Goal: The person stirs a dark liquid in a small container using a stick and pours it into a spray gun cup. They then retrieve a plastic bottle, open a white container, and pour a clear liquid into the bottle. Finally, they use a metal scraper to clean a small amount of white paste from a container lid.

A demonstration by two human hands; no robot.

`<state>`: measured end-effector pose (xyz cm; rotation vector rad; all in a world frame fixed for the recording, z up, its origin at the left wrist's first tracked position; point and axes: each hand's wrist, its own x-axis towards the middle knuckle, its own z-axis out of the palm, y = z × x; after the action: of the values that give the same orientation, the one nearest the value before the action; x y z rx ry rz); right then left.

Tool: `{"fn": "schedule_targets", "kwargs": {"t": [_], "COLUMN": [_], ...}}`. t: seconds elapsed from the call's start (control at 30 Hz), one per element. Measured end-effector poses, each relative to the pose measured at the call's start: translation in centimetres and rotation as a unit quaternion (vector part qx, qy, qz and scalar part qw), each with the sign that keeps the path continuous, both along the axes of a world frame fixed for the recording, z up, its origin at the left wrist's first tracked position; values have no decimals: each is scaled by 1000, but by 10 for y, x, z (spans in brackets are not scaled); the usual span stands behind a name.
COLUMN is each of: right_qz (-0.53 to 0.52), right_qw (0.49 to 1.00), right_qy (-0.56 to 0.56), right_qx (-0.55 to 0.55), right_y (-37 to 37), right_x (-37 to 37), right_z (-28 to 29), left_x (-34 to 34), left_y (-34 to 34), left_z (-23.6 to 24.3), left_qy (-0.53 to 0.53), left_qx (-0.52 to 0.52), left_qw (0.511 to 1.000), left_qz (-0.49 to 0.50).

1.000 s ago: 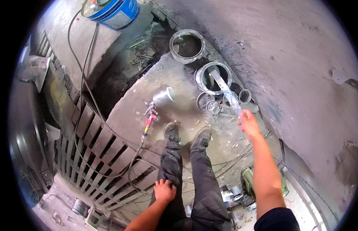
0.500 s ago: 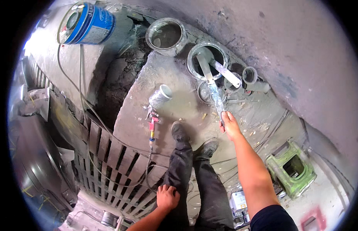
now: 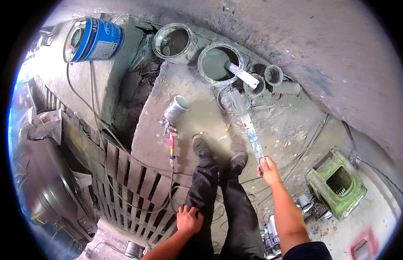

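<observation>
My right hand point(image 3: 269, 171) is closed around the lower end of a long flat stirring stick point(image 3: 251, 132), spotted with white and blue paint. Its far end lies over a round tin lid point(image 3: 226, 100) in front of an open bucket of grey paint point(image 3: 205, 79). A second, whitish stick point(image 3: 243, 75) leans out of that bucket. My left hand point(image 3: 190, 219) rests on my left knee with its fingers spread over the trouser cloth, holding nothing. On the floor ahead of my left foot is a spray gun point(image 3: 170, 133) with a whitish cup point(image 3: 177, 108), its hose attached.
Another open grey bucket point(image 3: 157, 45) and a small cup point(image 3: 273, 75) stand along the wall. A blue pail point(image 3: 97, 40) is at the far left. Slatted grating point(image 3: 136, 182) and hoses lie left. A green plastic stool point(image 3: 340, 184) sits right, near several cans.
My right hand has drawn the stirring stick back toward me, out of the paint bucket. The view has shifted slightly. My left hand stays on the knee.
</observation>
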<state>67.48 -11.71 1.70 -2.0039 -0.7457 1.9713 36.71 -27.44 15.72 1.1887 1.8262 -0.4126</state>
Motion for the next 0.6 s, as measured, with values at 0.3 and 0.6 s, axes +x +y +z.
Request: {"fn": "schedule_targets", "kwargs": {"t": [0.3, 0.6], "right_qz": [219, 202], "right_qw": [878, 873], "right_qy": [-281, -262], "right_qx": [320, 359], "right_y": [83, 76], "right_x": [-50, -64], "right_z": [-34, -103], "left_x": [1, -1], "left_y": [-4, -7], "left_z": [-3, -9], "left_qy": [2, -1], "left_qx": [5, -3], "left_qw": [1000, 1000], "left_qz": [-5, -13]}}
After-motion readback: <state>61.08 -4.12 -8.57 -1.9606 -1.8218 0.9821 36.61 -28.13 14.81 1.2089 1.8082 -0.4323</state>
